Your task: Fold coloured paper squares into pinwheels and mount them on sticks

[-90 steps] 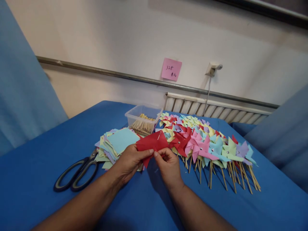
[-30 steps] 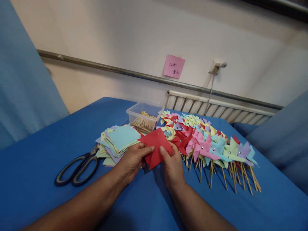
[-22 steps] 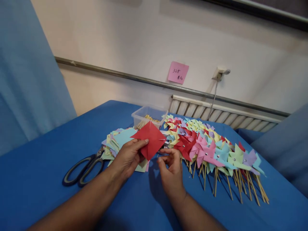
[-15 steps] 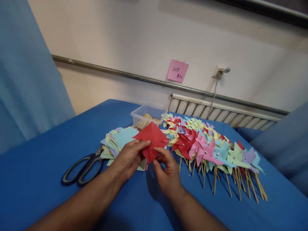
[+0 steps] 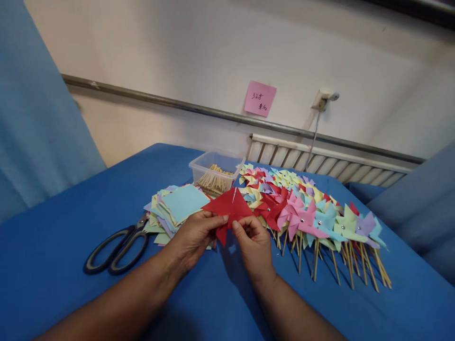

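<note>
A red paper square [image 5: 227, 204] with slits cut from its corners is held up above the table. Its lower right corner is bent in toward the middle. My left hand [image 5: 197, 237] pinches the sheet near its centre, thumb on top. My right hand [image 5: 253, 241] is closed on the bent corner, with thumb and forefinger together beside the left thumb. Behind my left hand lies a stack of coloured paper squares [image 5: 186, 201], pale blue on top. Dark-handled scissors [image 5: 122, 248] rest left of the stack, their blades partly hidden under paper.
A clear plastic box [image 5: 216, 166] of thin wooden sticks [image 5: 215, 179] stands behind the stack. Many finished paper pinwheels [image 5: 302, 220] on sticks lie along the right. The blue-covered table [image 5: 81, 208] meets a wall with a radiator [image 5: 284, 154] and a metal rail [image 5: 170, 102].
My right hand has closed on a corner of the red paper and folded it in toward the centre. The view has shifted slightly.
</note>
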A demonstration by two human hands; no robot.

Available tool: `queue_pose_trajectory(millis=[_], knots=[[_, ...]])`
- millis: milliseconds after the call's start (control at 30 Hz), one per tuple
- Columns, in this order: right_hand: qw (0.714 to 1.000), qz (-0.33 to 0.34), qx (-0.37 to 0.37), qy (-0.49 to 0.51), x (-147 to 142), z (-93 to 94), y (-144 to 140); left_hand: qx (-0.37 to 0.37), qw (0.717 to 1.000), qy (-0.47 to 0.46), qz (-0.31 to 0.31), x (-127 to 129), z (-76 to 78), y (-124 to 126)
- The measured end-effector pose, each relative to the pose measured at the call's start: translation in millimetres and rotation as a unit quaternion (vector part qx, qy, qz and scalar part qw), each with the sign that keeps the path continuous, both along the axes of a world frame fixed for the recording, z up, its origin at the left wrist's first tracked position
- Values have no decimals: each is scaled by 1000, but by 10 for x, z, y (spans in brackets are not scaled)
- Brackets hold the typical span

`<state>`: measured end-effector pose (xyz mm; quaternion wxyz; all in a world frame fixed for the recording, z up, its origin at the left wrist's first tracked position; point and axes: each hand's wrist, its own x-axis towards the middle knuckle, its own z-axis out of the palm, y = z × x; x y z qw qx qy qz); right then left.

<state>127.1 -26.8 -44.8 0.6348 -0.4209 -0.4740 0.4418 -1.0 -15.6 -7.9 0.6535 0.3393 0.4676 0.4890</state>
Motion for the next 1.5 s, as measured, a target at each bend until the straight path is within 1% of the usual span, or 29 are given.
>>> queue_pose_trajectory(millis=[133, 300, 533, 833, 1100, 1367, 1500], knots=[[1000, -9, -10, 2, 2, 5, 24, 5, 1000, 11, -17, 6, -16, 9], [1000, -27, -2, 12, 6, 18, 39, 6, 999, 13, -33, 16, 15, -15], [999, -36, -4, -39, -1, 5, 21, -3, 999, 32, -21, 17, 9, -17], [999, -25, -26, -19, -11, 15, 15, -2, 999, 29, -25, 28, 19, -19], [999, -26, -32, -6, -21, 13, 21, -4, 999, 26, -31, 25, -5, -5], [999, -37, -33, 1, -25, 16, 27, -9, 999, 31, -33, 25, 19, -8], [999, -31, -40, 4, -26, 25, 24, -12, 999, 34, -33, 30, 30, -16]])
